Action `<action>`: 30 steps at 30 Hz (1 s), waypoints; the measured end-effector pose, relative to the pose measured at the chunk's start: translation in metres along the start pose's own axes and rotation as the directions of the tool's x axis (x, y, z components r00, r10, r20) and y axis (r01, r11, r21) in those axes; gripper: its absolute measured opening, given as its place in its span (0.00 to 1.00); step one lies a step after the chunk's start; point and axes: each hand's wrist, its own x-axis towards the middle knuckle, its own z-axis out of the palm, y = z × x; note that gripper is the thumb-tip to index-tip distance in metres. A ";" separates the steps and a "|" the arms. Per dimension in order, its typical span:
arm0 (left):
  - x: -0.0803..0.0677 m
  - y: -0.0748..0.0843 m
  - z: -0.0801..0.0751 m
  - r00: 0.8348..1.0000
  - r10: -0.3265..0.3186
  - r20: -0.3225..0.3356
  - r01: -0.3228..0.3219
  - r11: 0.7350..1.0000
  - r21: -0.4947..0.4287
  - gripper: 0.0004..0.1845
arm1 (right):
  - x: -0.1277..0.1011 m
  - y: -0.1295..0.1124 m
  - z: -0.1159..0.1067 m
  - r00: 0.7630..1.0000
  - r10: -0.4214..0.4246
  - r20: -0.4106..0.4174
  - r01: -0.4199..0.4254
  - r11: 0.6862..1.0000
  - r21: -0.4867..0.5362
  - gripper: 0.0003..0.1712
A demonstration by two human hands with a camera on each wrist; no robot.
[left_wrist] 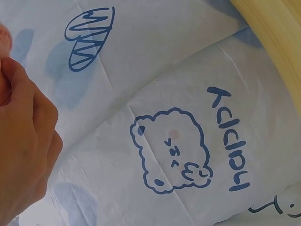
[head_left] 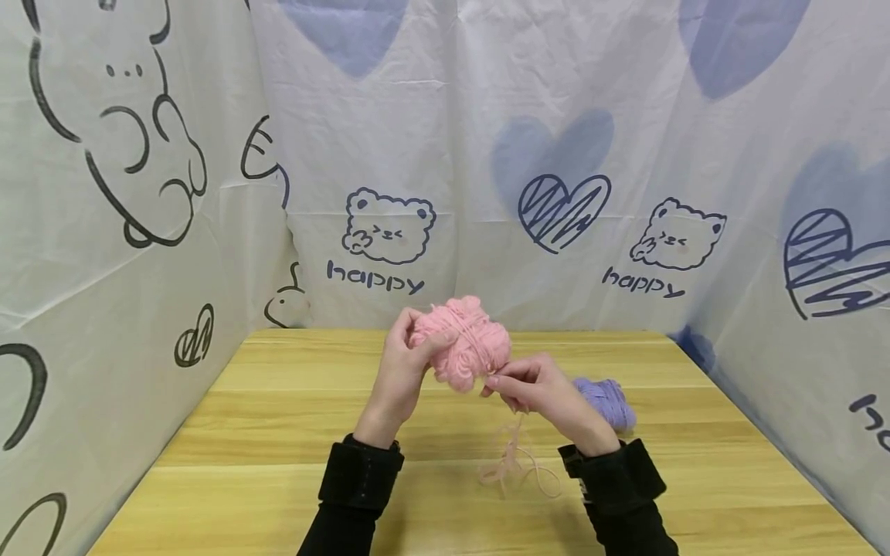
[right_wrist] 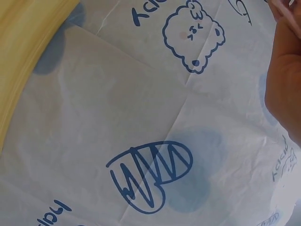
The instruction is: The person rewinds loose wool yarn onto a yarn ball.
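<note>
A ball of pink yarn [head_left: 467, 340] is held up over the table in my left hand [head_left: 403, 363], the thumb lying across its front. Close to the ball's lower right side, my right hand [head_left: 542, 388] pinches the pink strand between thumb and fingertips. Below that hand a loose tangle of pink yarn [head_left: 513, 463] hangs down toward the tabletop. In the left wrist view, the left hand [left_wrist: 29, 136] shows at the left edge with a sliver of pink beside it. The right wrist view catches only part of the right hand [right_wrist: 286, 75].
A purple skein of yarn [head_left: 606, 403] lies on the wooden table [head_left: 278, 463], partly behind my right hand. White cloth walls [head_left: 473, 116] with printed bears and hearts stand around the back and both sides of the table.
</note>
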 end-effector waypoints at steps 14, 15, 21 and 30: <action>-0.002 0.005 -0.006 0.969 -0.036 0.243 0.075 0.986 -0.151 0.11 | -0.003 0.002 -0.004 0.999 0.021 0.033 -0.022 1.000 0.016 0.07; -0.002 0.005 -0.007 0.962 -0.040 0.270 0.085 0.984 -0.155 0.12 | -0.003 0.003 -0.004 0.999 0.013 0.042 -0.013 1.000 0.012 0.05; -0.005 0.006 -0.009 0.902 -0.066 0.427 0.133 0.983 -0.128 0.14 | -0.005 0.003 -0.009 0.996 -0.007 0.094 0.005 1.000 0.016 0.06; -0.007 0.006 -0.007 0.844 -0.099 0.527 0.125 0.992 -0.013 0.18 | -0.003 0.003 -0.010 0.998 0.012 0.061 -0.015 0.999 0.045 0.10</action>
